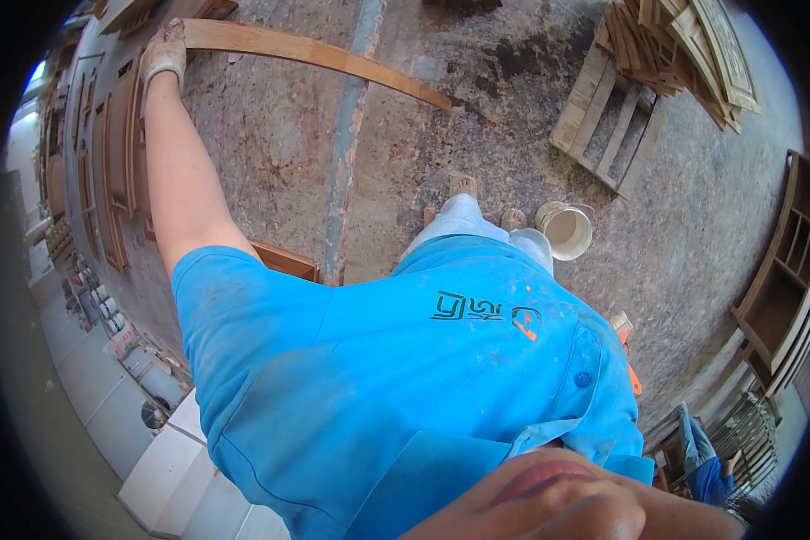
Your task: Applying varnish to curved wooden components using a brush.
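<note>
My left arm stretches far out to the upper left. On that side my left hand [164, 52], in a whitish, stained glove, is closed at the end of a long flat wooden board [306, 49]. The board runs out to the right above the floor, and whether its far end touches anything I cannot tell. My right hand is hidden behind my body. Past the right side of my blue shirt pokes out an orange-handled tool [634, 378], with a pale, brush-like end [619, 322] above it; what holds it does not show.
Near my feet stands a white bucket [567, 231]. A wooden pallet [594, 135] bears stacked wooden panels [666, 45] at the upper right. More wooden frames lean along the left [117, 171] and right [778, 279]. Another person [709, 477] is at the lower right.
</note>
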{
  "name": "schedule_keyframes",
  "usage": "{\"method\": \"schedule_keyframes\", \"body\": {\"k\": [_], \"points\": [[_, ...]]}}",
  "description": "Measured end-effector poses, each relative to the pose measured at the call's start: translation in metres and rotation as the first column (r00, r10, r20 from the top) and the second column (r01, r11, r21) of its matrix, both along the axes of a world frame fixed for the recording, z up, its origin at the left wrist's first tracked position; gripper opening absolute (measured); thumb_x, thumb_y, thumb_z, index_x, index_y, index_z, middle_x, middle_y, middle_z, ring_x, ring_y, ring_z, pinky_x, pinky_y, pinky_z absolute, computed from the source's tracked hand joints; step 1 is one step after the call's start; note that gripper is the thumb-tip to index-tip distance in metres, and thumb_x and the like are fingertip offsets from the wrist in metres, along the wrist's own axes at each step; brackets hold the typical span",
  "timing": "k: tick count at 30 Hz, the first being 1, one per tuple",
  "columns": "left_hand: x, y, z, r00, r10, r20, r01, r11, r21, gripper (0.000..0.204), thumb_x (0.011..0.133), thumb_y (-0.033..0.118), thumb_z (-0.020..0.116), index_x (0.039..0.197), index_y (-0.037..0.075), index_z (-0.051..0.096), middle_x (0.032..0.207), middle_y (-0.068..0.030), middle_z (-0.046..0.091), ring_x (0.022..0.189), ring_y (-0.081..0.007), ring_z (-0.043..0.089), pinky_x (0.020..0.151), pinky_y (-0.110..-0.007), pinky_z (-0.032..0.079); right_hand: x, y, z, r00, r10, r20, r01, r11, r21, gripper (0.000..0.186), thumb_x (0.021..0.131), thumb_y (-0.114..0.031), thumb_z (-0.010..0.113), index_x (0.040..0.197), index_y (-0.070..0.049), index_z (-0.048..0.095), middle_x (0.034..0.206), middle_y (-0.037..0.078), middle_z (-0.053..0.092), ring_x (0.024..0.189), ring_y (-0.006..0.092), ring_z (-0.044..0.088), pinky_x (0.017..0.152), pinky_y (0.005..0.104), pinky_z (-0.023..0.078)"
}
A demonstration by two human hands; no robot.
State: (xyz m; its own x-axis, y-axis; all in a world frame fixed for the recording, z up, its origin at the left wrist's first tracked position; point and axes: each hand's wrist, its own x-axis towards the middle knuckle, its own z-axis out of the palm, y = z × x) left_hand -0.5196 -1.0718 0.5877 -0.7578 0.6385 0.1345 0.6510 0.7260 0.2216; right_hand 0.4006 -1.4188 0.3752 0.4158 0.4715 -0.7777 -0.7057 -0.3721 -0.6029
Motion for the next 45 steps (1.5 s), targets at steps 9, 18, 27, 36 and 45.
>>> {"method": "schedule_keyframes", "body": {"k": [9, 18, 27, 36, 45], "points": [[0.05, -0.068, -0.022, 0.976, 0.076, -0.206, 0.01, 0.923, 0.385, 0.066, 0.087, 0.054, 0.053, 0.128, 0.002, 0.051, 0.121, -0.0221, 0.057, 0.108, -0.0382, 0.055, 0.093, -0.044, 0.046, 0.022, 0.047, 0.01, 0.982, 0.177, -0.059, -0.173, 0.982, 0.071, 0.035, 0.079, -0.014, 0.074, 0.112, -0.011, 0.064, 0.105, 0.005, 0.067, 0.094, 0.0196, 0.064, 0.081, 0.0314, 0.051], [0.211, -0.341, -0.239, 0.846, 0.305, 0.437, -0.504, 0.723, 0.473, 0.027, 0.089, 0.016, 0.056, 0.105, -0.005, 0.058, 0.095, -0.0134, 0.064, 0.074, -0.0174, 0.058, 0.068, -0.03, 0.05, 0.07, 0.094, 0.001, 0.861, 0.479, -0.173, -0.481, 0.876, 0.036, 0.035, 0.079, -0.013, 0.074, 0.113, -0.011, 0.064, 0.105, 0.006, 0.067, 0.093, 0.0202, 0.064, 0.079, 0.0317, 0.052], [0.487, -0.624, -0.206, 0.449, 0.779, 0.438, -0.59, 0.626, -0.509, 0.054, 0.083, 0.032, 0.061, 0.124, 0.0, 0.049, 0.118, -0.0178, 0.058, 0.1, -0.0293, 0.059, 0.086, -0.038, 0.048, 0.117, 0.192, -0.047, 0.867, 0.185, -0.463, -0.385, 0.838, -0.386, 0.036, 0.079, -0.011, 0.073, 0.114, -0.01, 0.063, 0.104, 0.006, 0.067, 0.091, 0.0194, 0.065, 0.075, 0.0284, 0.052], [0.537, -0.808, -0.297, 0.263, 0.853, 0.45, -0.762, 0.47, -0.445, 0.073, 0.081, 0.02, 0.069, 0.141, -0.001, 0.033, 0.132, -0.0187, 0.051, 0.115, -0.0287, 0.054, 0.095, -0.035, 0.045, 0.054, 0.201, -0.108, 0.349, 0.926, -0.144, -0.934, 0.331, -0.137, 0.035, 0.082, -0.011, 0.07, 0.116, -0.009, 0.06, 0.102, 0.006, 0.067, 0.084, 0.0147, 0.063, 0.066, 0.0224, 0.049], [0.498, -0.763, -0.535, 0.643, 0.66, 0.388, -0.272, 0.671, -0.69, 0.076, 0.072, 0.03, 0.075, 0.136, 0.006, 0.042, 0.115, -0.0195, 0.059, 0.1, -0.0372, 0.061, 0.086, -0.042, 0.05, 0.012, 0.134, -0.208, 0.292, 0.955, 0.047, -0.919, 0.294, -0.264, 0.035, 0.085, -0.015, 0.068, 0.118, -0.007, 0.059, 0.097, 0.005, 0.066, 0.069, 0.009, 0.058, 0.055, 0.0168, 0.043]]}}
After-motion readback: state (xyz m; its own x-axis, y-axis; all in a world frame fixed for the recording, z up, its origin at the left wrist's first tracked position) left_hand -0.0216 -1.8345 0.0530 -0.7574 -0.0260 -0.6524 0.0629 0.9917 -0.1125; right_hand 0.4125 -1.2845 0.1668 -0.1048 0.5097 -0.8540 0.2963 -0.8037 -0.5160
